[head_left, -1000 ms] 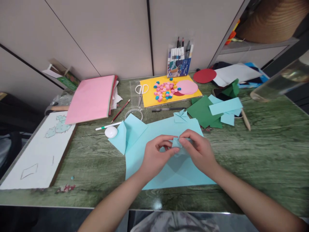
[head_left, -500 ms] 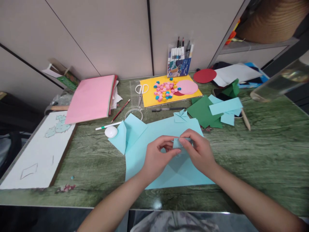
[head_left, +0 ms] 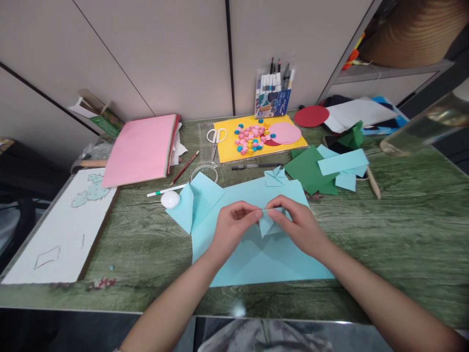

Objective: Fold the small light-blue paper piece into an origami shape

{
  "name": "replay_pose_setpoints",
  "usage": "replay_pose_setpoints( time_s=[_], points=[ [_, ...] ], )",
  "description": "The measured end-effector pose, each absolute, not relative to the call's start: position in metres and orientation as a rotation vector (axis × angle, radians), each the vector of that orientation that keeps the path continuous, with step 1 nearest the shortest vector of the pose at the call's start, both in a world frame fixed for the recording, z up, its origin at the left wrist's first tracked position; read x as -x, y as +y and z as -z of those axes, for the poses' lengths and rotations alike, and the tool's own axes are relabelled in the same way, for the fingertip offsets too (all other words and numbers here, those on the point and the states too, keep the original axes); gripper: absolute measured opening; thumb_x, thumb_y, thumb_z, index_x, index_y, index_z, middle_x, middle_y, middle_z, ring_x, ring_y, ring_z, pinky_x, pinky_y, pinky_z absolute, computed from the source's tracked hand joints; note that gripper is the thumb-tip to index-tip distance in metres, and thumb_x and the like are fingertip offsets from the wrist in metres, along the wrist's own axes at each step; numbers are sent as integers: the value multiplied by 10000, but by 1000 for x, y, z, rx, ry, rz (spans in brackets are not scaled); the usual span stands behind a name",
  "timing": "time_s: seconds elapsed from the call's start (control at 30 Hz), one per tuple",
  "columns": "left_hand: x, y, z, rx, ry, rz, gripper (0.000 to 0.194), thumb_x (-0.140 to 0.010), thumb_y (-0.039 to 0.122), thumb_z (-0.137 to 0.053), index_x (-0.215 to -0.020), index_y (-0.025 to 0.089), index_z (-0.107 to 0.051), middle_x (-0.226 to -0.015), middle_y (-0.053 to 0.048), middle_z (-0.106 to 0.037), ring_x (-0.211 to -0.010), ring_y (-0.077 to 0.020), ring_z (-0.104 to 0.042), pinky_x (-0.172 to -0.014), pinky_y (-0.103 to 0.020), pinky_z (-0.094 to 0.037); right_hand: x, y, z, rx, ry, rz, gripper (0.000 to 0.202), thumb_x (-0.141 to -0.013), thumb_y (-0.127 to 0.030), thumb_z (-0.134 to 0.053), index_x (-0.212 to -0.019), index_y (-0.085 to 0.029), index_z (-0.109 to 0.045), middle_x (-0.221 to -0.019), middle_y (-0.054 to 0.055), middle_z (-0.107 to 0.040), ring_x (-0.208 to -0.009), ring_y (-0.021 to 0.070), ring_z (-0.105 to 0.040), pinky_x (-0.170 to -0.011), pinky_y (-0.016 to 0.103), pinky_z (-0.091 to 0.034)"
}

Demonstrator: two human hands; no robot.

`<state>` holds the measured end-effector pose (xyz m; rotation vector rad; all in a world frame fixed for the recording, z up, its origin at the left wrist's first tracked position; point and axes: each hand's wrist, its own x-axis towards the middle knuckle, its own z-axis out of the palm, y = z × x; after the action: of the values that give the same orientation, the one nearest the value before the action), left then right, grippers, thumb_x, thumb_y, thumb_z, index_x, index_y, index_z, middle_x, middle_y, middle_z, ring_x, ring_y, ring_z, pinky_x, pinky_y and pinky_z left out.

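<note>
A small piece of folded light-blue paper (head_left: pixel 266 225) is pinched between my two hands, with a pointed flap hanging down. My left hand (head_left: pixel 236 226) grips its left edge with thumb and fingers. On the other side my right hand (head_left: pixel 297 224) holds the top and right part, its thumb on the near face. Below them lies a large light-blue sheet (head_left: pixel 238 264), partly hidden by my hands. Just beyond, a folded light-blue paper shape (head_left: pixel 275 177) rests on the sheet's far edge. Another folded blue sheet (head_left: pixel 205 195) lies at the left, beside a white egg-shaped object (head_left: pixel 170 199).
Scissors (head_left: pixel 216 137), a pencil (head_left: pixel 185 167) and a black pen (head_left: pixel 256 166) lie farther back. Small coloured balls sit on a yellow sheet (head_left: pixel 227 151). Green paper (head_left: pixel 308 168) and blue strips (head_left: pixel 342 161) are at right; a drawing board (head_left: pixel 62 234) and pink paper (head_left: pixel 141 149) at left.
The folded paper has been turned, so a pointed flap now hangs down. My left hand's thumb and fingers have moved to its upper left edge.
</note>
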<state>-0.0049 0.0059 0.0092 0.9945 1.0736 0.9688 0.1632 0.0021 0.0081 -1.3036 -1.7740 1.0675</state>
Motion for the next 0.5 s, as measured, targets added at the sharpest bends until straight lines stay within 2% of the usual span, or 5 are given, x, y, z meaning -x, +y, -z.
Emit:
replay_pose_setpoints(
  time_s=[0.1, 0.23, 0.5],
  points=[
    [5, 7, -6, -935, 1079, -1009, 113, -676, 258, -706, -665, 151, -673, -587, 8, -626, -564, -93, -535, -581, -211, -419, -165, 6, -7, 1311, -1635, -1223, 191, -863, -380, -479, -872, -211, -568, -803, 0, -555, -715, 142, -487, -645, 257, -363],
    [5, 7, -3, -907, 1085, -1039, 101, -679, 244, -703, -651, 151, -677, -576, 12, -625, -554, -85, -524, -563, -205, -400, -167, 7, -6, 1294, -1597, -1429, 241, -806, -394, -558, -694, -181, -548, -646, -21, -472, -616, 126, -428, -568, 247, -338],
    [4, 7, -1, -888, 1086, -1040, 101, -683, 238, -705, -635, 155, -671, -560, 16, -621, -549, -79, -527, -556, -196, -397, -164, 9, -4, 1333, -1561, -1410, 253, -764, -393, -592, -642, -173, -561, -648, -2, -529, -644, 145, -466, -599, 266, -373]
  ],
)
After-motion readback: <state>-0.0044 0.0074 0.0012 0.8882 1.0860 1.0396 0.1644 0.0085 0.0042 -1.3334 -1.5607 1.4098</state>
